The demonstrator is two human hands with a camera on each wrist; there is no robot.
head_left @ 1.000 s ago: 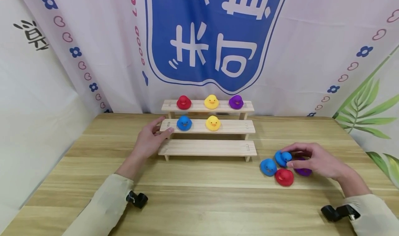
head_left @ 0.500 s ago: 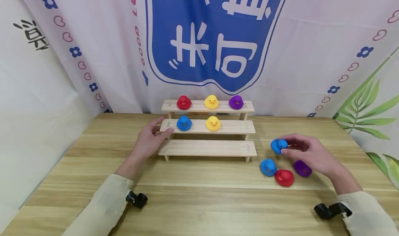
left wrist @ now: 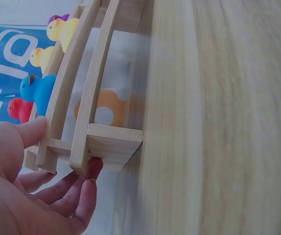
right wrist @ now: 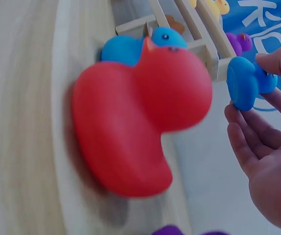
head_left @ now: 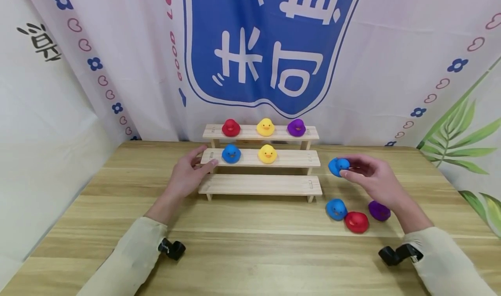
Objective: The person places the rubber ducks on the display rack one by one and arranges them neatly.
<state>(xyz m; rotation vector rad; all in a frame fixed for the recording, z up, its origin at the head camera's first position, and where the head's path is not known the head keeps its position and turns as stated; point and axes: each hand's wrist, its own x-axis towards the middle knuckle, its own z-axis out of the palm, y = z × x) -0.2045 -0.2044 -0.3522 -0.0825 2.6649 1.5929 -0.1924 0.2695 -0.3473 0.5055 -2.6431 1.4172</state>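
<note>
head view: the right hand (head_left: 375, 175) pinches a blue duck (head_left: 335, 167), likely light, squeezable rubber, best held round its body; the left hand (head_left: 187, 174) grips the wooden rack (head_left: 256, 184).

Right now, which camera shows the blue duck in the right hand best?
The right wrist view: the blue duck looks largest there, with its base visible. The head view shows it smaller, from above; the left wrist view misses it.
</note>
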